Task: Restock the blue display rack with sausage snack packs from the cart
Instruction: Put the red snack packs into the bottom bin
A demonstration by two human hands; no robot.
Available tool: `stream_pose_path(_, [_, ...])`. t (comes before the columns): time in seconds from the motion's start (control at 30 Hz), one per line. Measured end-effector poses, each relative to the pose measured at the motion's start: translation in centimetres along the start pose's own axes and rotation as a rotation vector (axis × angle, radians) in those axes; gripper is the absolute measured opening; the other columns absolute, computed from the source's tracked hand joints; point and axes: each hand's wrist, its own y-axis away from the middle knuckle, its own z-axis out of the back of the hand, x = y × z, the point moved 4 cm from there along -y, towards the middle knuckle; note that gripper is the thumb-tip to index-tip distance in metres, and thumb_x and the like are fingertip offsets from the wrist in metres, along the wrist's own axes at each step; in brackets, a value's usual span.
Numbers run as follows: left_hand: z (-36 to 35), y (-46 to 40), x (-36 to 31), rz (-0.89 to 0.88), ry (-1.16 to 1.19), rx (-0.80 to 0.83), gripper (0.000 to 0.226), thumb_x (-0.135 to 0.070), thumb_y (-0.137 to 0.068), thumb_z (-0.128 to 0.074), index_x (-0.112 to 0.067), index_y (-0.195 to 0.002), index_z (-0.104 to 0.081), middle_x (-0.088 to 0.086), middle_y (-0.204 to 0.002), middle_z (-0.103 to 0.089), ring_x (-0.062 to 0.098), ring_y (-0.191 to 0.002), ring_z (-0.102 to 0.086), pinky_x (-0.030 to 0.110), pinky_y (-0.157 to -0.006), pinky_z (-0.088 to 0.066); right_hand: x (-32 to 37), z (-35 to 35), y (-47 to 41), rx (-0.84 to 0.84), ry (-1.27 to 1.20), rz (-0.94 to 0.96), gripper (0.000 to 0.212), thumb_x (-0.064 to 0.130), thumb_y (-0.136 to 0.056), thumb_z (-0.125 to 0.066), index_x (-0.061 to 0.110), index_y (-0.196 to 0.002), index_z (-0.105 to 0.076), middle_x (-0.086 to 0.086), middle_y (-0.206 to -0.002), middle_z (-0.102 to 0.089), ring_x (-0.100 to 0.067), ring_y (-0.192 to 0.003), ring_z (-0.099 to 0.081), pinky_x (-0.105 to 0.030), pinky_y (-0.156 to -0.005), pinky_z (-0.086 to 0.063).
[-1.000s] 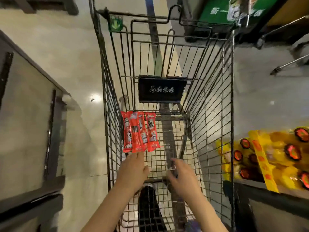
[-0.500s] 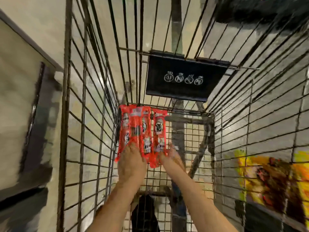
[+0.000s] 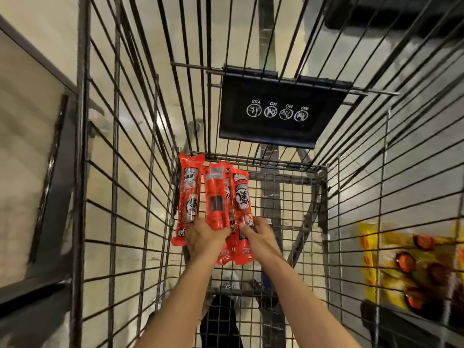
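Several long red sausage snack packs (image 3: pixel 215 197) lie side by side on the wire floor of the shopping cart (image 3: pixel 115 172), against its left wall. My left hand (image 3: pixel 204 238) grips the lower ends of the left and middle packs. My right hand (image 3: pixel 258 236) holds the lower end of the rightmost pack, fingers on its face. Both arms reach down into the cart from the bottom of the view. The blue display rack is not in view.
A black child-seat flap (image 3: pixel 281 114) with white icons hangs on the cart's far wall. Yellow snack packages (image 3: pixel 401 259) sit on a shelf outside the cart's right wall. A dark-framed fixture (image 3: pixel 50 197) stands to the left.
Both hands went from hovering below the packs to taking hold of their lower ends. The camera dropped much closer into the cart.
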Motion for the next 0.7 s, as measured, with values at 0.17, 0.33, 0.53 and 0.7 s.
stream_pose_path(0.17, [0.5,3.2,-0.4,0.000,0.169,0.047,0.035,-0.025,-0.082,-0.069,-0.010,-0.105,-0.047,-0.002,-0.089,-0.054,0.015,-0.081,-0.056,0.027,-0.068,-0.047,0.0,1.5,2.9,-0.055,-0.118,0.038,0.029,0.020,-0.089,-0.063,0.032,-0.110,-0.045,0.006,-0.106,-0.064,-0.012,-0.088,-0.064,-0.034,-0.076,-0.054])
stream_pose_path(0.33, [3.4,9.0,-2.6,-0.128,0.286,0.116,0.034,-0.020,-0.084,-0.068,-0.012,-0.108,-0.046,-0.007,-0.082,-0.052,0.004,-0.065,-0.051,0.016,-0.044,-0.038,0.8,3.4,9.0,-0.160,-0.159,0.131,0.026,0.017,-0.086,-0.068,0.029,-0.104,-0.053,0.002,-0.102,-0.068,-0.014,-0.087,-0.066,-0.034,-0.078,-0.055])
stream_pose_path(0.53, [9.4,19.1,-3.2,-0.340,0.342,0.297,0.043,-0.023,-0.079,-0.073,-0.016,-0.114,-0.049,0.001,-0.103,-0.066,0.015,-0.088,-0.064,0.020,-0.064,-0.045,2.0,5.1,22.0,-0.347,-0.333,0.198,0.024,0.004,-0.086,-0.065,0.008,-0.108,-0.056,0.006,-0.077,-0.060,0.012,-0.048,-0.057,-0.005,-0.045,-0.040])
stream_pose_path(0.7, [17.3,26.7,-2.0,-0.541,0.231,0.479,0.051,-0.013,-0.076,-0.075,-0.014,-0.120,-0.050,-0.001,-0.096,-0.067,0.018,-0.078,-0.068,0.030,-0.064,-0.057,1.8,3.5,34.5,-0.516,-0.542,0.266,0.023,0.000,-0.086,-0.063,0.009,-0.107,-0.060,0.005,-0.078,-0.063,0.006,-0.047,-0.059,-0.012,-0.043,-0.044])
